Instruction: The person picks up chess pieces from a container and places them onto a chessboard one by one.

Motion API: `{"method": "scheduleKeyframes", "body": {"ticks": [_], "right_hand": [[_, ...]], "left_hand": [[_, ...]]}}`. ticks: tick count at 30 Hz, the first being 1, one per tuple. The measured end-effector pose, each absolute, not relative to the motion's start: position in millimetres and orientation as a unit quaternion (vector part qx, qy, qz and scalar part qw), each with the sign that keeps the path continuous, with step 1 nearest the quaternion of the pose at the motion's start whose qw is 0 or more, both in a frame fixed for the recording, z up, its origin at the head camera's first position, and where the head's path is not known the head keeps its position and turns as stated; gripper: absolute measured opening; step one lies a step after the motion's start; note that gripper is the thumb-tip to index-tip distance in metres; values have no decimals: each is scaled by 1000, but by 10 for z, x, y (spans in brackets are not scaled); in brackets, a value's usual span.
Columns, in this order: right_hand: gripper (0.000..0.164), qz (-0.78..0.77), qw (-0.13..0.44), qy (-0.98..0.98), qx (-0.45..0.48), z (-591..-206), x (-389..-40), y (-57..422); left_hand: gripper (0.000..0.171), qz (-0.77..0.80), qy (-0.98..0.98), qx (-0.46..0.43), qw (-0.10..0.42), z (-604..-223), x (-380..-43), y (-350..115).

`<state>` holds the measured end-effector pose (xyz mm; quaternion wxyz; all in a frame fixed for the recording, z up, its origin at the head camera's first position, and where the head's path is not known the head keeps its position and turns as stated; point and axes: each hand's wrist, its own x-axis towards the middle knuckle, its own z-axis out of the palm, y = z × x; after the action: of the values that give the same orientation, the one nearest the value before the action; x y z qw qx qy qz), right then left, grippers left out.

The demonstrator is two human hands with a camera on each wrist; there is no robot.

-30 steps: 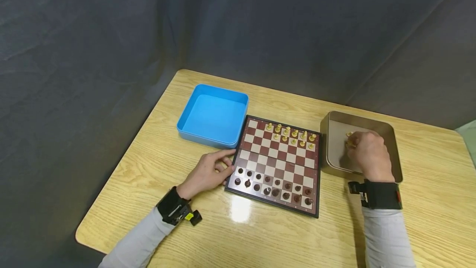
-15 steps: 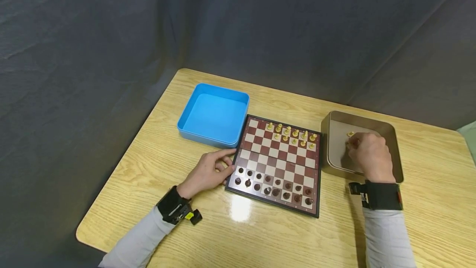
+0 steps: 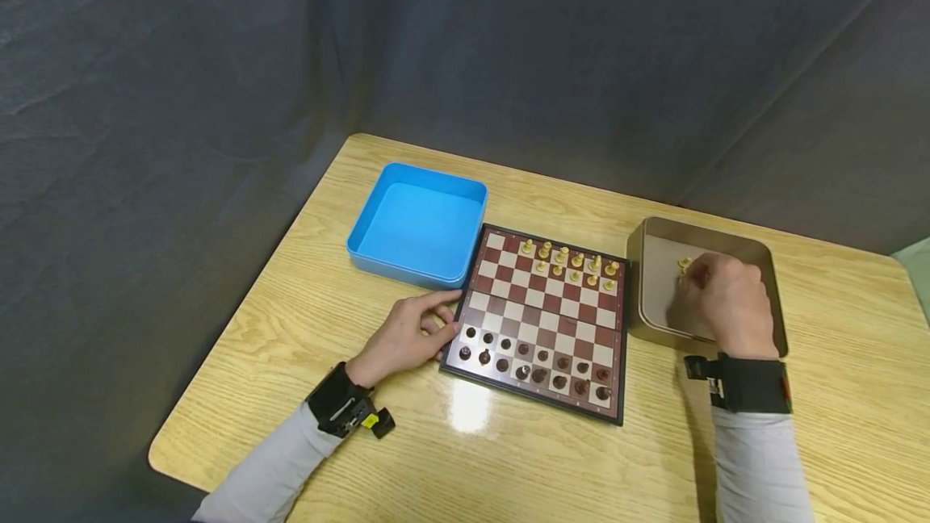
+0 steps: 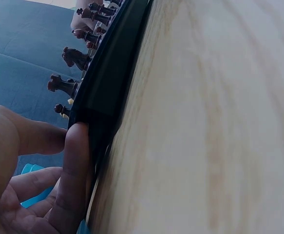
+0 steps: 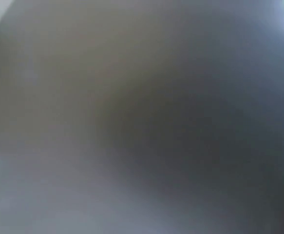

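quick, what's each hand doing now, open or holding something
Left hand: open, fingers touching the chessboard's left edge.
Right hand: fingers curled in the metal tin; whether it holds anything cannot be told.

I can't read any text, number or brand on my feeds. In the head view, toward five o'clock from centre, faint marks line the chessboard (image 3: pixel 534 299) border, too small for me to decipher. Toward seven o'clock, a yellow patch (image 3: pixel 370 421) sits on the wrist device (image 3: pixel 334 402), equally illegible to me.
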<state>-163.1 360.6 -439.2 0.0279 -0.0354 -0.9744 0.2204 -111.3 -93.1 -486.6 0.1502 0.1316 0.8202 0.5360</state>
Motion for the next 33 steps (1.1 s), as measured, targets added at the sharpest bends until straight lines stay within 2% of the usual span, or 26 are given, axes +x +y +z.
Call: {"method": "scheduleKeyframes", "body": {"ticks": [12, 26, 33], "right_hand": [[6, 224, 178, -957, 38, -4170, -1601, 3301], [7, 239, 228, -941, 75, -3918, -1651, 2855], [7, 262, 227, -933, 92, -3817, -1687, 2636]], "left_hand": [[54, 545, 813, 136, 151, -4860, -1106, -936], [56, 546, 814, 131, 152, -4833, -1107, -950], [56, 540, 817, 134, 152, -4855, -1115, -930]]}}
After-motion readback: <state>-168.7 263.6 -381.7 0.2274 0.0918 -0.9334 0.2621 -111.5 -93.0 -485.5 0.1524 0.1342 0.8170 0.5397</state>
